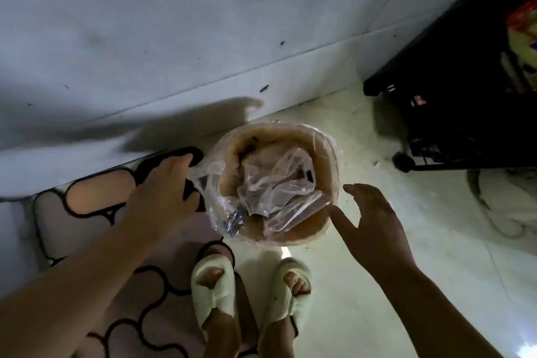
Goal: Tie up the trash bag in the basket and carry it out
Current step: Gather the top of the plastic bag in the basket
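Black cart (453,113) cut off at right edge, its shelf contents a dark blur

No text or label can be read.

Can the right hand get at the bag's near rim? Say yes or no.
Probably yes: the right hand is open beside the basket, fingertips almost at the bag rim, with nothing between.

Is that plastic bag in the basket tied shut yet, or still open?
Still open. The clear trash bag is folded over the basket rim with wrappers showing inside; the left hand holds one edge.
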`<state>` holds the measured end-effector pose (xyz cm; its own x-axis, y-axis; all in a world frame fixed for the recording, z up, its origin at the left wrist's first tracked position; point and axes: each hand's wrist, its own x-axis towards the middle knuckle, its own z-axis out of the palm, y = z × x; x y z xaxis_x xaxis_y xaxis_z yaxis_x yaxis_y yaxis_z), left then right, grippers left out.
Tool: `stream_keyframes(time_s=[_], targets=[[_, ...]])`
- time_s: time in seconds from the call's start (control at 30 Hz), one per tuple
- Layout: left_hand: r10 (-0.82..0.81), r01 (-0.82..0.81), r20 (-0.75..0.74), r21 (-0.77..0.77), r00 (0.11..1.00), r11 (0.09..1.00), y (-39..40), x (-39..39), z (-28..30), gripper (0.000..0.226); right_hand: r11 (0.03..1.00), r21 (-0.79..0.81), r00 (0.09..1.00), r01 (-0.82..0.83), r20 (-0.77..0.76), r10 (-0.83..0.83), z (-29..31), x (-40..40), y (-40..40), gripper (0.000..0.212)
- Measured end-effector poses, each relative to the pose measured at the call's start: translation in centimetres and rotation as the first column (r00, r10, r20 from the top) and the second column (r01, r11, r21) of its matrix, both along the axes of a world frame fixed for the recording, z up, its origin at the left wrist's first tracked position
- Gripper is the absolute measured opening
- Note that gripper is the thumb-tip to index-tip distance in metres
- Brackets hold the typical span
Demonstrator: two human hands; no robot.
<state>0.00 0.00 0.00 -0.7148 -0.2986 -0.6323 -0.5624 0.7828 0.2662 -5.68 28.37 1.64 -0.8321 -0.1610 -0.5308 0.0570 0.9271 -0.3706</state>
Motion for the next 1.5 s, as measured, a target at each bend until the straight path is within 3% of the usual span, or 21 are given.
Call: stream_keyframes(time_s=[0.17, 0.3, 0.37, 0.57, 0.67, 0.77, 0.9, 1.0, 1.13, 1.2, 1.3, 1.4, 1.5], targets=[[-0.084, 0.090, 0.089, -0.061, 0.992, 0.994, -1.6, -0.3, -4.3, 0.069, 0.996, -0.020, 0.995, 0.092, -0.032, -0.093, -4.5, -1.2, 0.6, 0.058], [-0.145, 0.138, -0.058, -0.117, 0.988, 0.984, -1.7, -0.6, -5.6, 0.021, 0.956, -0.128, 0.964, 0.264, 0.001, -0.266, -6.8, -1.4, 0.3, 0.058], [-0.138, 0.127, -0.074, -0.142, 0.988, 0.982, -1.5, -0.8, -5.5, 0.016, 0.918, -0.175, 0.934, 0.356, 0.039, -0.355, -7.7, -1.6, -0.1, 0.055], [0.046, -0.069, -0.269, -0.077, 0.962, 0.995, -1.4, 0.1, -3.3, 0.005, 0.841, -0.243, 0.872, 0.484, 0.049, -0.488, -8.4, -3.9, -0.6, 0.052], [0.130, -0.147, -0.345, -0.022, 0.930, 0.989, -1.2, -0.3, -1.1, 0.006, 0.834, -0.293, 0.877, 0.467, 0.036, -0.479, -8.2, -5.1, -0.9, 0.050], [0.203, -0.202, -0.360, 0.043, 0.910, 0.979, -0.8, -0.9, 0.6, 0.020, 0.850, -0.308, 0.898, 0.427, 0.037, -0.438, -8.1, -6.4, -0.8, 0.050], [0.222, -0.206, -0.329, 0.086, 0.918, 0.975, -0.7, -1.3, 1.1, 0.034, 0.793, -0.418, 0.895, 0.442, 0.259, -0.362, -8.4, -8.2, -0.7, 0.062], [0.225, -0.205, -0.296, 0.098, 0.928, 0.974, -0.6, -1.4, 1.2, 0.035, 0.718, -0.455, 0.827, 0.527, 0.471, -0.308, -8.8, -9.4, -0.9, 0.076], [0.203, -0.189, -0.267, 0.078, 0.942, 0.979, -0.7, -1.4, 1.7, 0.035, 0.753, -0.384, 0.782, 0.535, 0.563, -0.268, -8.8, -10.5, -0.7, 0.086], [0.198, -0.187, -0.255, 0.065, 0.947, 0.980, -0.6, -1.4, 1.9, 0.035, 0.780, -0.367, 0.808, 0.506, 0.517, -0.281, -8.0, -10.5, -0.5, 0.076], [0.225, -0.214, -0.247, 0.070, 0.943, 0.974, -0.1, -1.2, 2.5, 0.033, 0.826, -0.397, 0.902, 0.401, 0.328, -0.281, -6.1, -9.6, -0.7, 0.062], [0.295, -0.273, -0.234, 0.125, 0.926, 0.954, 0.4, -0.9, 3.4, 0.031, 0.866, -0.403, 0.952, 0.295, 0.195, -0.234, -3.1, -7.6, -1.5, 0.064], [0.363, -0.312, -0.248, 0.222, 0.898, 0.924, 1.4, -0.7, 4.8, 0.028, 0.849, -0.456, 0.963, 0.266, 0.162, -0.214, 0.2, -5.3, -2.5, 0.063]])
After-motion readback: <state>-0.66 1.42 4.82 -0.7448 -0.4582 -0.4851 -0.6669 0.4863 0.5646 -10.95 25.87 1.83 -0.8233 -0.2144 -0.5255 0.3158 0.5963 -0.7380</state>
